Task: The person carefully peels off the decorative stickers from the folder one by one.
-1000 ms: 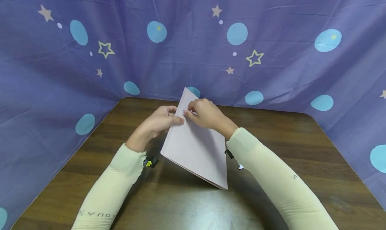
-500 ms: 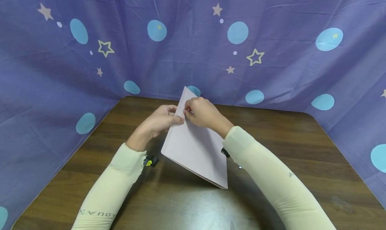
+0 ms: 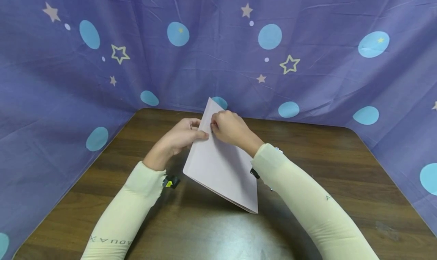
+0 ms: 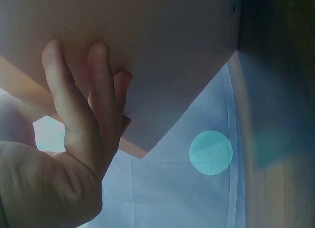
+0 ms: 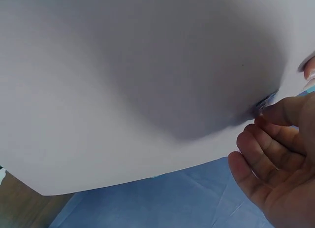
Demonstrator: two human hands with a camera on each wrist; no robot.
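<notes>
A pale, thin folder point(image 3: 222, 165) is tilted over the table, its lower right corner at or near the tabletop. My left hand point(image 3: 182, 135) grips its left edge, thumb on the front face. In the left wrist view, the fingers point(image 4: 101, 85) lie against the back of the folder. My right hand point(image 3: 232, 127) is at the upper front face, its fingers bent. In the right wrist view, thumb and fingertip pinch a small, shiny, dark bluish thing point(image 5: 266, 102) against the folder. Its kind is too small and covered to tell.
The brown wooden table point(image 3: 334, 169) extends around both arms. Behind it and at its sides hangs a purple-blue curtain point(image 3: 218, 44) printed with stars and circles. Small dark devices, such as the left wrist camera point(image 3: 170, 182), sit under the cuffs.
My right hand has turned slightly and its forearm has shifted a little left; the thumb tip is now more tucked in. The left hand and folder have hardly moved.
</notes>
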